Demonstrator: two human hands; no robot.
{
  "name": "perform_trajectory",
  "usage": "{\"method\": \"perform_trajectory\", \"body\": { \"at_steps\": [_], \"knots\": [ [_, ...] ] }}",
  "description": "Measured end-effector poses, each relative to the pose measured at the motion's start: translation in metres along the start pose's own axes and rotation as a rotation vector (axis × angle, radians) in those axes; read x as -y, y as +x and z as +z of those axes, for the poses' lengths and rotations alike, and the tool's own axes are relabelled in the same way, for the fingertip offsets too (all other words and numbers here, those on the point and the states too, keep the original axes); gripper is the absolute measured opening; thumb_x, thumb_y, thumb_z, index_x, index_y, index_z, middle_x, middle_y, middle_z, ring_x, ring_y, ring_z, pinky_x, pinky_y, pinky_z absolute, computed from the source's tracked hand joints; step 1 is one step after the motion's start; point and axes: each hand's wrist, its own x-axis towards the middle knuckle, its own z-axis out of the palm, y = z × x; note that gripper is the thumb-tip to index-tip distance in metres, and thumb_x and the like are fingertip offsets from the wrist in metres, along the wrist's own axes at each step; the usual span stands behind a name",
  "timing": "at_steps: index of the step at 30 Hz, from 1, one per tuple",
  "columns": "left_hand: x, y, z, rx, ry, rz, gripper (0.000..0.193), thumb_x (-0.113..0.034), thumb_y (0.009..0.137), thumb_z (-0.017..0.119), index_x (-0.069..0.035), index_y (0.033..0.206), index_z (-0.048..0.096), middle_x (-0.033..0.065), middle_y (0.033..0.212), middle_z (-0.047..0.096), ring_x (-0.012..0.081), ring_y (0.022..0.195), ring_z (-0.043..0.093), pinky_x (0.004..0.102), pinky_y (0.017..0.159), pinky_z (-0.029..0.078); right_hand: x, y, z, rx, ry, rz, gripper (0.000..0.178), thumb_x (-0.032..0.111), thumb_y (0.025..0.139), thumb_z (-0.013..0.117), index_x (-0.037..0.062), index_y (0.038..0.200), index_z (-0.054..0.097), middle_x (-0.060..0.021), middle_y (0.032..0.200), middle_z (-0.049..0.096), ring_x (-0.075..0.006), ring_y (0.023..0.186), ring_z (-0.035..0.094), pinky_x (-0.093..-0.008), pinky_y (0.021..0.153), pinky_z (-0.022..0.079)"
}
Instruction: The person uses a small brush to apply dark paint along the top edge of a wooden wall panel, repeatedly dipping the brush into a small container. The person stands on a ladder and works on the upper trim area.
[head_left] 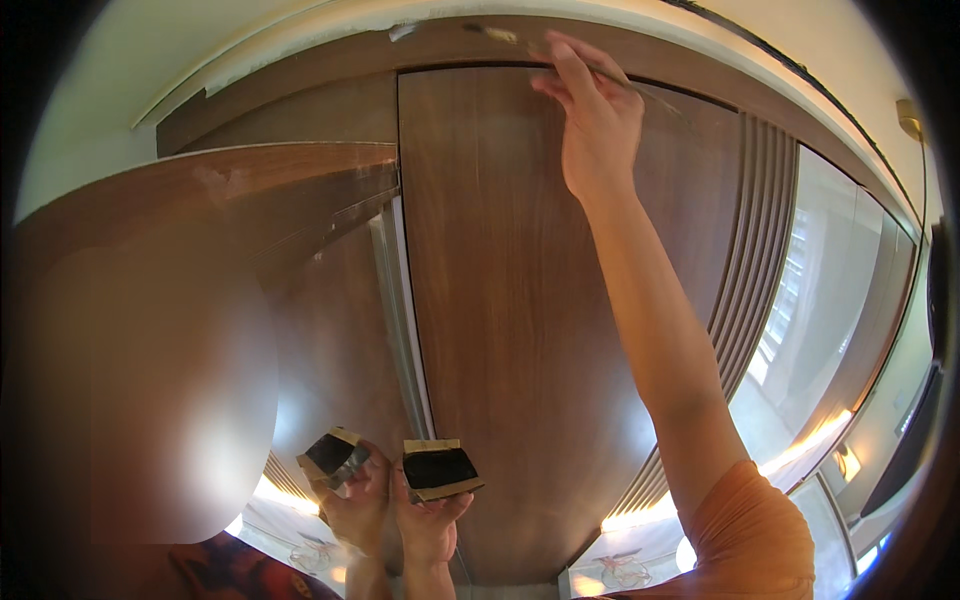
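My right arm, in an orange sleeve, stretches up to the brown trim [330,70] along the top of a wood-grain panel. The fingers of my right hand [605,115] are closed round the thin handle of a paintbrush [500,36]. Its dark-tipped bristles point left, at or close to the trim; contact cannot be made out. Left of the tip, a whitish mark [402,32] shows on the trim. Low in front, my left hand [430,520] grips a small open carton [441,468] from below. The carton is tan-edged and black inside.
A glossy wood panel [320,330] at left seems to reflect the carton and hand. Above it a brown ledge [250,165] juts out. A metal strip [408,320] runs upright between panels. Ribbed slats [752,220] and a mirror-like surface [820,270] stand at right.
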Motion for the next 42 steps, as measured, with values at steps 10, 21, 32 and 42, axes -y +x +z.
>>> {"method": "perform_trajectory", "body": {
  "at_steps": [10, 21, 32, 42],
  "knots": [
    [-0.002, 0.001, -0.001, -0.001, 0.012, -0.007, 0.089, 0.02, 0.07, 0.08, -0.008, 0.144, 0.04, 0.009, 0.121, 0.063, 0.0208, 0.107, 0.067, 0.0373, 0.091, 0.06, -0.046, 0.047, 0.065, 0.053, 0.173, -0.131, 0.022, 0.012, 0.099, 0.071, -0.003, 0.115, 0.073, -0.0026, 0.094, 0.072, -0.0095, 0.081, 0.062, -0.0235, 0.075, 0.05],
    [0.0, 0.002, -0.003, -0.004, 0.042, -0.012, 0.092, 0.016, 0.069, 0.085, -0.008, 0.145, 0.04, 0.0084, 0.123, 0.062, 0.0199, 0.111, 0.066, 0.0388, 0.094, 0.06, -0.047, 0.054, 0.083, 0.06, 0.086, -0.204, 0.02, 0.012, 0.1, 0.069, -0.0033, 0.112, 0.074, -0.0035, 0.093, 0.072, -0.0102, 0.08, 0.061, -0.0253, 0.074, 0.049],
    [-0.003, 0.002, 0.0, 0.022, -0.002, 0.002, 0.09, 0.015, 0.069, 0.085, -0.007, 0.144, 0.04, 0.0084, 0.121, 0.062, 0.0192, 0.108, 0.067, 0.0377, 0.092, 0.061, -0.029, 0.049, 0.065, -0.031, 0.013, -0.155, 0.019, 0.011, 0.1, 0.068, -0.0016, 0.112, 0.074, -0.0037, 0.094, 0.072, -0.0104, 0.08, 0.06, -0.0256, 0.073, 0.05],
    [-0.003, 0.0, 0.003, 0.007, 0.018, 0.002, 0.089, 0.017, 0.069, 0.084, -0.006, 0.143, 0.041, 0.0094, 0.123, 0.062, 0.0192, 0.108, 0.067, 0.0365, 0.092, 0.061, -0.034, 0.054, 0.07, 0.039, -0.049, -0.197, 0.02, 0.011, 0.1, 0.068, -0.0024, 0.113, 0.074, -0.0034, 0.092, 0.07, -0.0102, 0.079, 0.058, -0.0253, 0.072, 0.048]
  ]
}}
